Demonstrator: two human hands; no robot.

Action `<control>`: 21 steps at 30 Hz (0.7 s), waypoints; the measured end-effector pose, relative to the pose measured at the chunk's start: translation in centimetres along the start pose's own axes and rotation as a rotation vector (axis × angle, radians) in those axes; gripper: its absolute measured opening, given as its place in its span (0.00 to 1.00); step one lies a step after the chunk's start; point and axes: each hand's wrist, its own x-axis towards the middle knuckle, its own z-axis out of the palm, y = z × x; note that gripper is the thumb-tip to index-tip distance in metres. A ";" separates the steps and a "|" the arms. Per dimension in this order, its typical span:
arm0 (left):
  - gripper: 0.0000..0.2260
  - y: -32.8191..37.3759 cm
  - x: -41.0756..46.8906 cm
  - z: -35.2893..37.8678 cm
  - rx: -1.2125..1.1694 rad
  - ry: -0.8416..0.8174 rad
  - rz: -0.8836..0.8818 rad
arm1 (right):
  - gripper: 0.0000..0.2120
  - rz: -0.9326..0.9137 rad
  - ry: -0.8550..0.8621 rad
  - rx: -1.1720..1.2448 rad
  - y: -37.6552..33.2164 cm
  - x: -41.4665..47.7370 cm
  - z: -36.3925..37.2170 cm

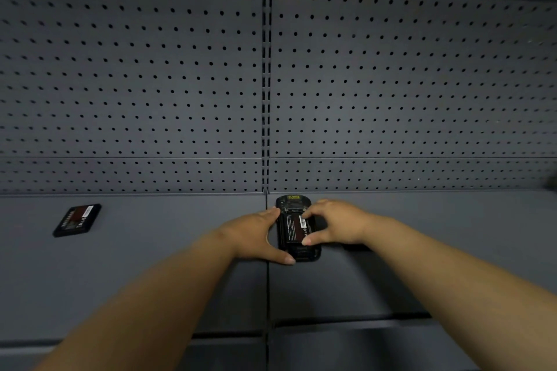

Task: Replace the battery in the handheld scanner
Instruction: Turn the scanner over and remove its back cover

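Note:
The black handheld scanner (290,202) lies face down on the grey shelf (422,250), its back open. A black battery (296,227) with a dark red label sits in the scanner's bay. My left hand (256,233) clasps the scanner's left side, thumb at its near end. My right hand (334,224) pinches the battery's right edge between thumb and fingers. A second black battery (77,220) with a similar label lies flat on the shelf far to the left, apart from both hands.
A grey pegboard wall (271,69) rises right behind the scanner. A vertical seam (267,280) splits the shelf into two panels. The shelf's front edge (346,322) runs below my forearms.

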 end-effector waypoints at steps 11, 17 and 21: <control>0.49 -0.2 -0.1 0.1 0.001 0.002 0.001 | 0.22 -0.196 0.022 -0.411 -0.6 -1.1 0.4; 0.48 -0.3 0.0 0.3 -0.017 0.004 0.017 | 0.21 -0.233 0.175 -0.304 -0.8 -2.0 1.2; 0.49 -0.5 0.1 0.5 -0.020 0.008 0.024 | 0.22 -0.199 0.230 -0.182 -1.1 -1.7 2.1</control>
